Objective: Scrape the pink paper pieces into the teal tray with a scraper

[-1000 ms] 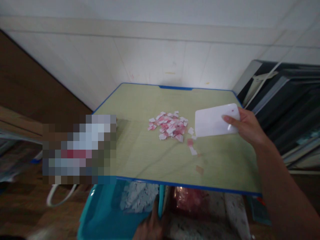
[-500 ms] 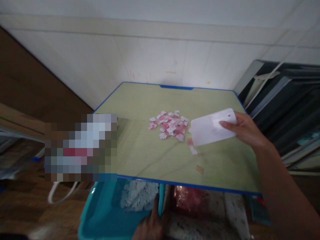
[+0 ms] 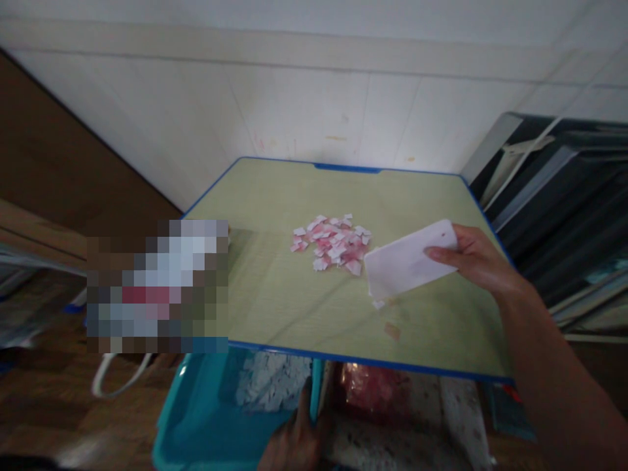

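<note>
**White card beside a heap of pink and white pieces, with a basin below the tabletop**

The right hand is clamped on the far end of the card, its thumb lying flat across the upper face. A small dark mark shows near the card's upper corner, close to the fingers. The card lies over the right half of the tabletop, tilted, its opposite end just beside the heap; whether the two touch cannot be told. The heap sits loosely near the middle of the tabletop, well apart from the blue-trimmed back and front edges. A small pale scrap pokes out beneath the card's lower corner, and a tan patch marks the surface nearer the front edge.

Below the front edge, toward its left corner, stands the teal basin. It contains a spread of pale, flat pieces, gathered at the end nearest the tabletop and partly overhung by it. The left hand lies at the basin's right wall, one finger extended along it; whether it grips the rim cannot be told. Beside the basin, a shiny reddish bundle rests at a pale, stained surface, partly covered by the tabletop. Pixelation hides the object at the left edge.
</note>
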`<state>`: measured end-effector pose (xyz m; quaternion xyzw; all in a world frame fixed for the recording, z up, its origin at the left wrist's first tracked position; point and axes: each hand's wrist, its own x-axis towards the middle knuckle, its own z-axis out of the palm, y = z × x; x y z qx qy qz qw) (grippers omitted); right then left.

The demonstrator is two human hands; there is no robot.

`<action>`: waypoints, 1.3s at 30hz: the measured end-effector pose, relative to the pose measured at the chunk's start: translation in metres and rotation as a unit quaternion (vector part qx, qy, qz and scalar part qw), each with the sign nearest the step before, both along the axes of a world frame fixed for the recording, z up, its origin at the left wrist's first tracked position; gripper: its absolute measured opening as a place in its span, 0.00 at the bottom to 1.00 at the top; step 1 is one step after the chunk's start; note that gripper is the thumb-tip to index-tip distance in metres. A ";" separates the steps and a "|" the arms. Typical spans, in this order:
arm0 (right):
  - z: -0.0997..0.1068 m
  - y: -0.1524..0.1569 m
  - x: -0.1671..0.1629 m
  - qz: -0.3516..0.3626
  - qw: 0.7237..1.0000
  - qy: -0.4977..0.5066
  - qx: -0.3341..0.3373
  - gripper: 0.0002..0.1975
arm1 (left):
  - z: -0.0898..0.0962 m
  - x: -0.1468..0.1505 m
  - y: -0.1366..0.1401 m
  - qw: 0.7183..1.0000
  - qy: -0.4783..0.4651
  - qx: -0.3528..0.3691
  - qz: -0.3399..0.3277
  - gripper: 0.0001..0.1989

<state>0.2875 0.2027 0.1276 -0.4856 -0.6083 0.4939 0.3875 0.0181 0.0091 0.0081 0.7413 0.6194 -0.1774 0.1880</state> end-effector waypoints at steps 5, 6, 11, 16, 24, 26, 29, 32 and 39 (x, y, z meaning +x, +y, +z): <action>-0.007 0.001 -0.017 0.004 0.999 -0.014 0.035 0.09 | 0.003 0.000 0.001 1.000 0.006 0.003 -0.002 0.29; -0.010 0.000 -0.022 0.018 0.999 -0.012 0.038 0.09 | 0.004 0.000 0.001 1.000 0.010 -0.001 -0.004 0.29; -0.016 -0.001 -0.032 0.016 0.998 -0.014 0.062 0.11 | 0.008 0.002 0.003 0.999 0.026 -0.027 -0.011 0.26; -0.007 0.002 -0.010 -0.088 0.993 -0.005 0.080 0.10 | 0.008 0.002 0.003 1.000 0.014 -0.023 0.009 0.26; -0.015 -0.001 -0.029 -0.014 0.998 -0.025 0.052 0.10 | 0.001 0.000 -0.001 1.000 0.006 -0.009 0.002 0.27; -0.016 0.001 -0.028 -0.035 0.997 -0.004 0.064 0.10 | 0.003 0.001 0.000 1.000 0.009 -0.021 0.005 0.26; -0.015 0.007 -0.012 -0.091 0.991 0.035 0.086 0.10 | 0.007 0.001 0.002 0.999 0.006 -0.032 0.013 0.26; -0.013 0.013 0.008 -0.136 0.985 0.050 0.090 0.12 | 0.010 0.001 0.004 0.999 -0.005 -0.035 0.005 0.23; -0.024 0.022 0.010 -0.110 0.991 0.051 0.049 0.12 | 0.012 -0.001 0.006 0.999 -0.012 -0.025 -0.017 0.26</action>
